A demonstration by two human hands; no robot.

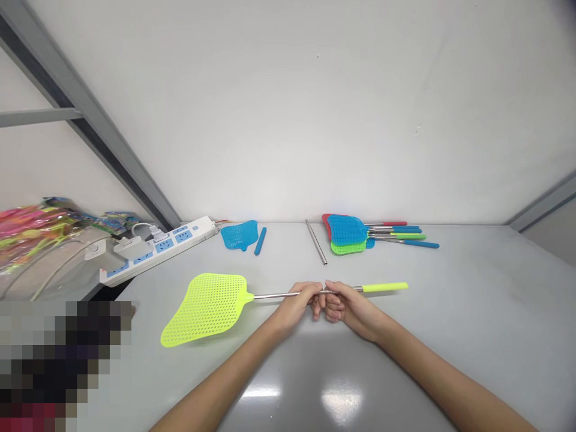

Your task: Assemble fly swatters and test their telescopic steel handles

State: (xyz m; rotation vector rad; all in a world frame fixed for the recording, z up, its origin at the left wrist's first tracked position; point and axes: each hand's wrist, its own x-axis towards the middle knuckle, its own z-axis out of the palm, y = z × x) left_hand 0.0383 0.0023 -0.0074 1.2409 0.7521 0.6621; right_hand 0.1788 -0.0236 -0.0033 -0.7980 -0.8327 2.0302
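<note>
1. Forearms [225, 375]: enter from the bottom edge, left and right, and converge toward the centre above the table [472, 336].
2. Left hand [297, 306]: thumb and fingers grasp the shaft [272, 296] of the yellow-green swatter [204, 309] near mid-length.
3. Right hand [357, 309]: thumb and forefinger grasp the same shaft, on the side toward the grip [384, 287]; remaining fingers are curled inward. The two hands are just beside each other; contact between them cannot be determined.
4. Swatter position: crosswise in front of the person, mesh head to the left, grip to the right. Whether the head touches the table cannot be determined.
5. Tube [317, 242]: bare metal, lies slantwise on the table, beyond the hands.
6. Pile [345, 229]: swatters with red, blue and green heads, stacked right of the tube; their metal shafts and coloured grips point right.
7. Loose blue head [240, 235]: lies on the table beyond the yellow-green head, with no shaft fitted. A blue sleeve [260, 241] lies just beside it, on its right.
8. Power strip [155, 258]: white, with blue socket panels, set slantwise at the left; plugs [128, 247] are inserted.
9. Bags [40, 240]: clear, with brightly coloured contents, at the far left.
</note>
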